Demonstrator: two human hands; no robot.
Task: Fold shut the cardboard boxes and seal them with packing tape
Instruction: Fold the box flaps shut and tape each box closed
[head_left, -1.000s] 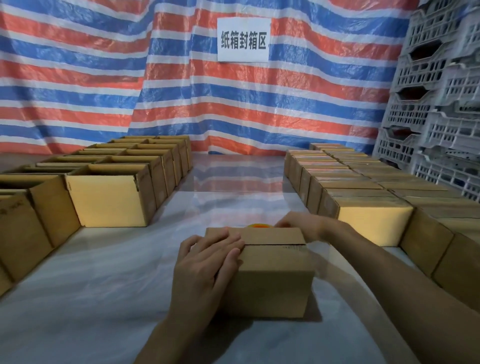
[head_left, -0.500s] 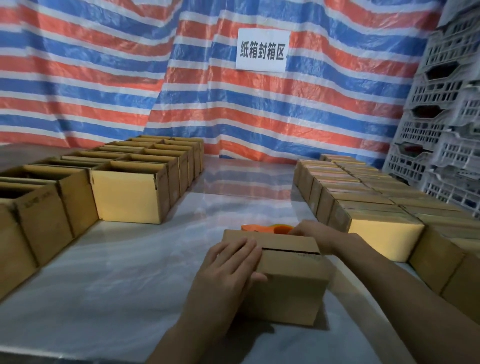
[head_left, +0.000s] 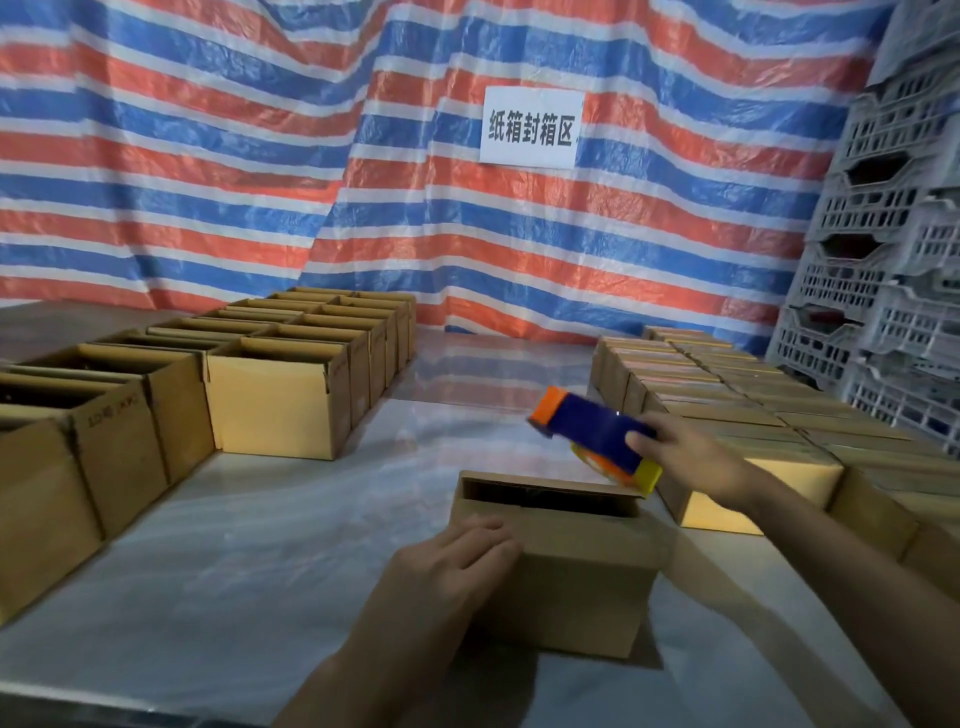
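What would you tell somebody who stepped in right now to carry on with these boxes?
Left hand rests flat on the near flap of the middle box, which stands on the table.
Right hand grips the tape dispenser, held in the air above the box's far right corner.
Done: near flap down; closed boxes stand in rows on the right.
Left: a dark gap shows along the far edge of the top, so close it, then tape the seam. The open boxes on the left come after.

One tape dispenser (head_left: 597, 431), one sign (head_left: 531, 127) (boxes (head_left: 270, 405) beyond counting).
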